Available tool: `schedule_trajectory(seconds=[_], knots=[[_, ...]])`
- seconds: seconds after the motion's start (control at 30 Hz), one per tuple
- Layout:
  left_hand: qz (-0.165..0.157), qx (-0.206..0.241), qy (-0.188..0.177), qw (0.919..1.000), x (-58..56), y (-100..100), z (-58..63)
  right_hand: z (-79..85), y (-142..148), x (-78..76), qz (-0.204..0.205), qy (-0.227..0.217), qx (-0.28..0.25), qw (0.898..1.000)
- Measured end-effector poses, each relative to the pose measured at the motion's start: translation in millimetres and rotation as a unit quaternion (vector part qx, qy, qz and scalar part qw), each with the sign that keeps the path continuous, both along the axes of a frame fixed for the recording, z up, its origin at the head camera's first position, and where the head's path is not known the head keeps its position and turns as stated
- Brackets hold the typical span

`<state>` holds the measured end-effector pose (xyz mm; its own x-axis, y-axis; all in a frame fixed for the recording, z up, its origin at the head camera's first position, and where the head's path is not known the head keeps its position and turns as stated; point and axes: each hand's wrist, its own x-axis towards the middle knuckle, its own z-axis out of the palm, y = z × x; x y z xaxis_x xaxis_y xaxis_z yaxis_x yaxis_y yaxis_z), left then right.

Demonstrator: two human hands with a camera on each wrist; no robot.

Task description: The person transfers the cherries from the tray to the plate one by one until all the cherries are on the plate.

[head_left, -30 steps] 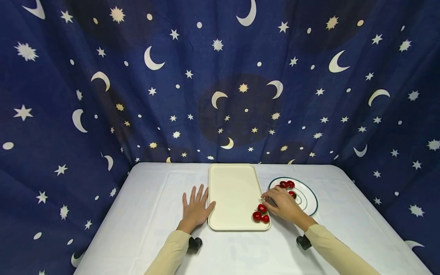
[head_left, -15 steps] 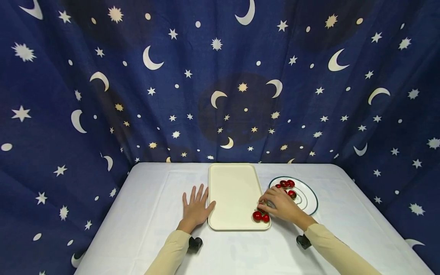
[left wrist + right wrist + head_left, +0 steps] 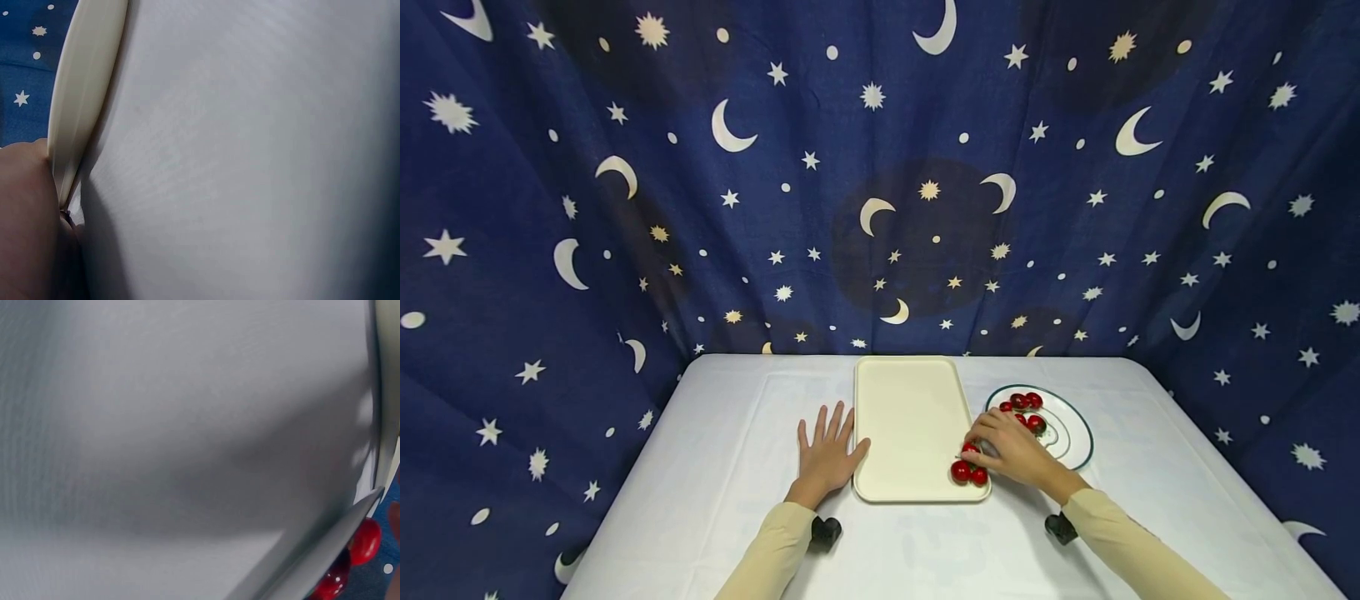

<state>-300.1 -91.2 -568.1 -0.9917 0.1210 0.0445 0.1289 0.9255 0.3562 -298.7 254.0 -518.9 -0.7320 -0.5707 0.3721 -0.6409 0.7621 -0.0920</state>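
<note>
My left hand (image 3: pixel 826 460) lies spread beside the cream tray (image 3: pixel 910 400), its thumb at the tray's left edge. In the left wrist view the left hand (image 3: pixel 25 219) shows next to the tray's side wall (image 3: pixel 87 81). My right hand (image 3: pixel 1011 446) reaches over the tray's right edge, thumb and fingertips around one cherry (image 3: pixel 970 448), which they partly cover. Two more cherries sit just below it in the tray's near right corner, one larger cherry (image 3: pixel 961 472) and one smaller cherry (image 3: pixel 979 477).
A white plate (image 3: pixel 1078 437) with a green rim stands right of the tray, partly under my right hand. Several cherries (image 3: pixel 1033 401) lie on it; two red cherries (image 3: pixel 365 540) show over its edge in the right wrist view. A starry blue curtain (image 3: pixel 880 167) hangs behind the white-covered table (image 3: pixel 760 467).
My right hand has lowered its thumb and fingertips from above the tray's edge onto the uppermost of the three cherries, which now sits slightly farther back. The left hand has stayed put.
</note>
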Motion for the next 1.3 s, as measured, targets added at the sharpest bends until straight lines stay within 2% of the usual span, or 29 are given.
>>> schedule_trajectory(seconds=[0.2, 0.4, 0.6, 0.83, 1.3], knots=[[-0.002, 0.008, -0.002, 1.0000, 1.5, 0, 2.1, 1.3, 1, -0.2, -0.006, 0.001, -0.026, 1.000], [-0.004, 0.012, -0.001, 0.9999, 2.5, 0, 3.8, 5.7, 3, -1.0, -0.053, -0.019, -0.056, 0.997], [-0.002, 0.011, -0.002, 0.9999, 1.9, 0, 4.1, 10.0, 8, -6.0, -0.072, 0.023, -0.083, 0.994], [-0.003, 0.011, 0.002, 0.9999, 1.9, 0, 3.3, 8.3, 12, -8.6, -0.087, 0.070, -0.069, 0.991], [-0.001, 0.002, 0.003, 1.0000, -0.7, -1, -2.8, 4.6, 19, -10.9, -0.142, 0.062, -0.064, 0.986]])
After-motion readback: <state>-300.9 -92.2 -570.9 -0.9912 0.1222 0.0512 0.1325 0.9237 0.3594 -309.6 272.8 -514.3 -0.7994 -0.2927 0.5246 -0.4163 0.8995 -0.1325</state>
